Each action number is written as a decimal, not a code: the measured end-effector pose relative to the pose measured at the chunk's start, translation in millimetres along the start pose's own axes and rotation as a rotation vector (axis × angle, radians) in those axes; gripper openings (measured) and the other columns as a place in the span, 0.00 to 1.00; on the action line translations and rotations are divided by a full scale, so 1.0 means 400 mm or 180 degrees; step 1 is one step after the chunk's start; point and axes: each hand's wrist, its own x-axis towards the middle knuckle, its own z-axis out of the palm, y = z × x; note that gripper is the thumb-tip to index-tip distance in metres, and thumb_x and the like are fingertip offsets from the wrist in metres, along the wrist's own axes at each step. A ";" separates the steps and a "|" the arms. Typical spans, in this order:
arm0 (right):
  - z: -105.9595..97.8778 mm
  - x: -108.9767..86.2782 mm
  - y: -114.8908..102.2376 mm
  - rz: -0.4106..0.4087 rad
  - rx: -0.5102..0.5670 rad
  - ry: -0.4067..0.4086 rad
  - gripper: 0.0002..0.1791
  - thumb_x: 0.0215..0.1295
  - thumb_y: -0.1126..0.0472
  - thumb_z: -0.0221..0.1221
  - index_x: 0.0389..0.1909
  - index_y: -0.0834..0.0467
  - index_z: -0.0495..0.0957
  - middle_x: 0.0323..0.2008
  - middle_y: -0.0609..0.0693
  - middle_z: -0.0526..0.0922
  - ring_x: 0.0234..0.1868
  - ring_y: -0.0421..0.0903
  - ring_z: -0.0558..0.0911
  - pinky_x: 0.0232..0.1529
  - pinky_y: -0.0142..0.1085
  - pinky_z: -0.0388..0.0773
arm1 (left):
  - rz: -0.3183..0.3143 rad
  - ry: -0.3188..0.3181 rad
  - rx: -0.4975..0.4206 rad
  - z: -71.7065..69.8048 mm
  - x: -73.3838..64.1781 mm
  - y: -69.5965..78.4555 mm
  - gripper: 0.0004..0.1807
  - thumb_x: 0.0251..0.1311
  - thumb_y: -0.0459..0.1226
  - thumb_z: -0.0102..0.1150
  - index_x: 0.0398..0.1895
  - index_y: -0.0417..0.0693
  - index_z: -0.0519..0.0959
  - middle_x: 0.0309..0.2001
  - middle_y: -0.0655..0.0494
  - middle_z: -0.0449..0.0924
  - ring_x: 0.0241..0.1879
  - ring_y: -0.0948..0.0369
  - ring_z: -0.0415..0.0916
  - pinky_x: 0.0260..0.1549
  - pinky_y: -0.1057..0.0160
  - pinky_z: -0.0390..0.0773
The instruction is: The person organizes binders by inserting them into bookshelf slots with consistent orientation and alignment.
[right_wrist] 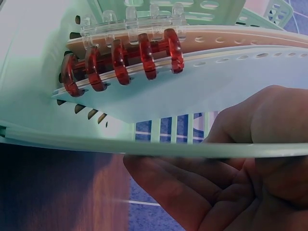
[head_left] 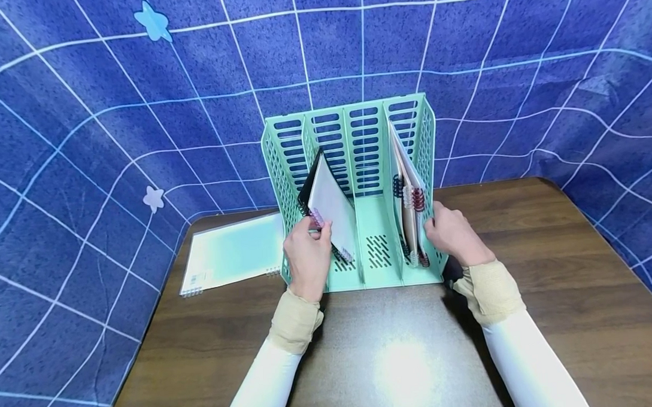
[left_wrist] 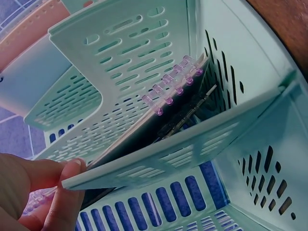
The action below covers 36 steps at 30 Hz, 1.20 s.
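Observation:
A mint-green file organizer [head_left: 371,208] with upright dividers stands on the table. In its second compartment from the left lean a white-covered notebook [head_left: 331,203] with purple rings and a black notebook [head_left: 310,179] beside it. My left hand [head_left: 309,258] pinches the purple-ringed notebook near its upper rings, beside the divider's front edge. My right hand [head_left: 459,232] grips the organizer's right side wall [right_wrist: 159,148], thumb on the inner side and fingers outside. Several notebooks stand in the rightmost compartment, one with red rings [right_wrist: 120,62] nearest that wall.
A loose notebook [head_left: 236,251] with a pale blue cover lies on the wooden table [head_left: 521,244], left of the organizer and partly behind it. A blue cloth [head_left: 203,70] with white grid lines and stars hangs behind and around the table.

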 end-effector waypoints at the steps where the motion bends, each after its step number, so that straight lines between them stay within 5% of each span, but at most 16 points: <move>1: -0.001 0.000 0.000 0.0000 -0.0004 -0.0004 0.23 0.71 0.62 0.43 0.61 0.71 0.67 0.36 0.68 0.78 0.36 0.60 0.77 0.40 0.56 0.76 | -0.0015 -0.0009 -0.0023 -0.001 0.000 0.000 0.08 0.62 0.38 0.73 0.33 0.44 0.83 0.32 0.51 0.87 0.28 0.61 0.87 0.30 0.57 0.84; 14: 0.000 0.000 -0.001 -0.0009 -0.0002 -0.0030 0.26 0.71 0.62 0.42 0.66 0.72 0.64 0.39 0.70 0.78 0.37 0.61 0.77 0.41 0.55 0.75 | -0.0100 0.0012 0.0029 -0.024 0.009 -0.031 0.13 0.56 0.40 0.78 0.29 0.42 0.83 0.27 0.50 0.88 0.26 0.58 0.87 0.31 0.55 0.85; 24: 0.000 0.000 0.001 0.0020 -0.0009 -0.0070 0.28 0.72 0.61 0.42 0.68 0.72 0.62 0.40 0.71 0.78 0.37 0.61 0.77 0.41 0.54 0.76 | -0.0101 -0.0328 0.0114 -0.044 0.031 -0.048 0.15 0.56 0.45 0.77 0.25 0.46 0.84 0.22 0.55 0.86 0.20 0.60 0.83 0.26 0.56 0.81; 30: 0.006 0.002 0.004 0.0011 0.0023 -0.0089 0.27 0.72 0.61 0.42 0.67 0.72 0.63 0.38 0.69 0.78 0.36 0.60 0.77 0.40 0.54 0.76 | -0.0202 -0.0750 0.0114 -0.141 0.064 -0.051 0.14 0.56 0.48 0.77 0.32 0.47 0.88 0.27 0.55 0.87 0.25 0.59 0.83 0.30 0.57 0.82; 36: 0.001 0.003 0.005 0.0000 0.0021 -0.0038 0.23 0.72 0.62 0.42 0.61 0.71 0.66 0.39 0.70 0.78 0.38 0.61 0.77 0.42 0.56 0.75 | 0.0053 -0.0576 0.0227 -0.276 0.131 -0.079 0.12 0.71 0.44 0.61 0.37 0.47 0.89 0.30 0.54 0.88 0.28 0.59 0.82 0.29 0.63 0.78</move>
